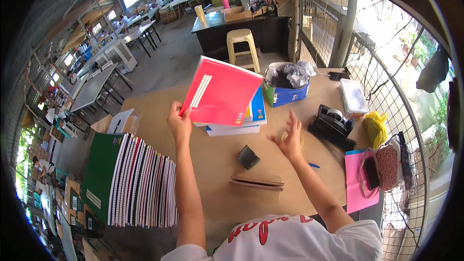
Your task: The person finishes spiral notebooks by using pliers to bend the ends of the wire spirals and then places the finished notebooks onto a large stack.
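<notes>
Left hand (180, 123) gripping flat red notebook (223, 96), smooth cover, by its lower left corner.
Notebook tilted above brown table (208, 164), before a book pile (233, 130); right hand (290, 137) empty, fingers spread. Thick notebook stack (142, 183) at left, small dark block (248, 157) mid-table, crumpled paper (298, 73) in cardboard box (291, 96).

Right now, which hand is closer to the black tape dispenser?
Right. The right hand, open and apart from it, is a little left of the tape dispenser; the left hand, holding the red notebook, is much farther left.
</notes>
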The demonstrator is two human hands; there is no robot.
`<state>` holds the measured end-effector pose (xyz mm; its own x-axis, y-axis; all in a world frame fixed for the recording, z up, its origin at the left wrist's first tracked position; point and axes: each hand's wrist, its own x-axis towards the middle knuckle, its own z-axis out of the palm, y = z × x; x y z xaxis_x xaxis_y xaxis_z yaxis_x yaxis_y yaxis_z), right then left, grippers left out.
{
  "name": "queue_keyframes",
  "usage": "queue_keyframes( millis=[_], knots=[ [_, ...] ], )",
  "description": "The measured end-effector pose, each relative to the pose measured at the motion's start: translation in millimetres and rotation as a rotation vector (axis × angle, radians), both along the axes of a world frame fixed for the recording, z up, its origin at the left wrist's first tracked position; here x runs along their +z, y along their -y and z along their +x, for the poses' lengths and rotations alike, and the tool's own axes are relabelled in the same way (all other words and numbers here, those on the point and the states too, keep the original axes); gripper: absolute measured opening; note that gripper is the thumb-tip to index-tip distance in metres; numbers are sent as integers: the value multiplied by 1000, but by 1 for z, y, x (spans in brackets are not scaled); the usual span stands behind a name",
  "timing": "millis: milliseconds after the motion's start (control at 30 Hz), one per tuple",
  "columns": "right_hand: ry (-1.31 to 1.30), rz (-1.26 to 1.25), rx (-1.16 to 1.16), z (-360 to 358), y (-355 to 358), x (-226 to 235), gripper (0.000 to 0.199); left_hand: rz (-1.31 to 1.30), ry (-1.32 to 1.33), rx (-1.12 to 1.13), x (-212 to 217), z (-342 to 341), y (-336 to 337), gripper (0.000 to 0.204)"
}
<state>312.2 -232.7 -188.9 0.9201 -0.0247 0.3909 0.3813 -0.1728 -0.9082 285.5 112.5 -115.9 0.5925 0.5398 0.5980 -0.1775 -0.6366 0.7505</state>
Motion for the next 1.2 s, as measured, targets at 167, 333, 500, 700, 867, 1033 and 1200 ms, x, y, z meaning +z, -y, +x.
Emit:
queue_keyframes(
  millis=[167, 333, 500, 700, 867, 1033, 1200],
  knots=[
    [-151, 445, 453, 4, 3, 19, 50, -583, 27, -394, -24, -88, 44, 24],
    [-176, -144, 487, -87, -21, 25, 13, -626, -162, -403, -140, -154, 10, 38],
    [59, -144, 562, -113, -47, 9, 17, -696, -253, -467, -210, -173, -23, 37],
    [20, -317, 455, -127, -20, -19, 22, -675, -340, -525, -270, -169, -11, 37],
    [-65, -131, 492, -134, 58, -107, 31, -420, -365, -490, -314, -181, 65, 49],
    [-333, -267, 566, -118, 113, -223, 52, 53, -272, -8, -226, -193, 149, 61],
    [-203, -102, 725, -82, 84, -172, 33, 649, -174, -117, -63, -171, 260, 61]
  ],
)
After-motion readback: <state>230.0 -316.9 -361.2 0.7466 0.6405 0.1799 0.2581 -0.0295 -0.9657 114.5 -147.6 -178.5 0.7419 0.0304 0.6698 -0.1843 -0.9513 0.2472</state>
